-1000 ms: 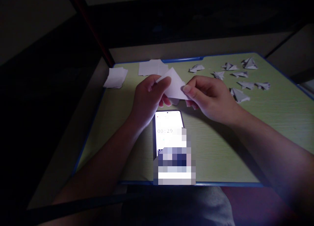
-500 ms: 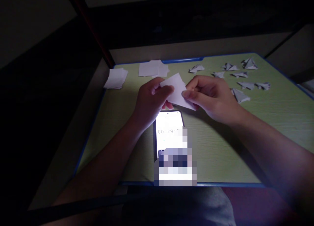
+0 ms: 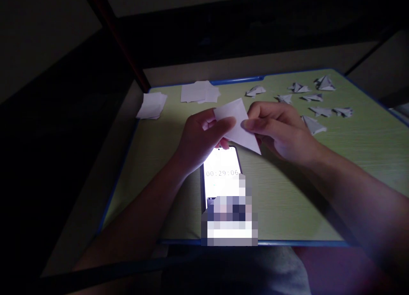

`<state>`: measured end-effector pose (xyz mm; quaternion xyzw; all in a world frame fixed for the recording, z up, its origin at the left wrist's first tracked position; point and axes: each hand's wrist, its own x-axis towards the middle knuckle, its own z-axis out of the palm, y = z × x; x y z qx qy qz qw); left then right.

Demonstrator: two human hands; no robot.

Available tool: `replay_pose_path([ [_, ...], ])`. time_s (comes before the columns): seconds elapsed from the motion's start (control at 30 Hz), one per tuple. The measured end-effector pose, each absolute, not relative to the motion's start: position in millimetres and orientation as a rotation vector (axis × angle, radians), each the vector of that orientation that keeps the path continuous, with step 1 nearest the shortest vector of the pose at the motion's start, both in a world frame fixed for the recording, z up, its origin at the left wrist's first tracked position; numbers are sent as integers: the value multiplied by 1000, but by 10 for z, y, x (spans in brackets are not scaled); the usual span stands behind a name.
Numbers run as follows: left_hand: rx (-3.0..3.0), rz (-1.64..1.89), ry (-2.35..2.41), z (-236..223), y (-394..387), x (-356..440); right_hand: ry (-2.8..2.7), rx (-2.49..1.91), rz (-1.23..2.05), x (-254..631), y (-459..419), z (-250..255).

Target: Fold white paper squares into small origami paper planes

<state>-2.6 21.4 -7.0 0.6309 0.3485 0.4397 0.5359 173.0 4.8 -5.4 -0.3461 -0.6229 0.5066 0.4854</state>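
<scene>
A small folded sheet of white paper is held above the table between my two hands. My left hand pinches its left side, thumb lying across the front and fingers behind. On the right side my right hand grips the edge between thumb and bent fingers. One corner of the paper points up, another slants down to the right. Most fingertips are hidden behind the sheet. Just below the hands lies a lit phone showing a timer at 00:29:06; its lower part is pixelated.
The pale green table has a blue rim. Two stacks of white paper, one at the far left and one at the back, lie on it. Several folded paper figures are spread over the back right. The surroundings are dark.
Both hands and the paper have shifted slightly right and down in view. The paper has turned a little, its lower right corner now reaching further down. My left thumb lies further over the sheet.
</scene>
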Motion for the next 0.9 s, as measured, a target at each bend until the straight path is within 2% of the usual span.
replay_pose_path([
  [0.23,1485,1033,681,-106,235,-29,-1507,-853,1273,1706,47,-34],
  [0.9,1527,983,667,-107,233,-35,-1400,-834,1315,1687,71,-34],
])
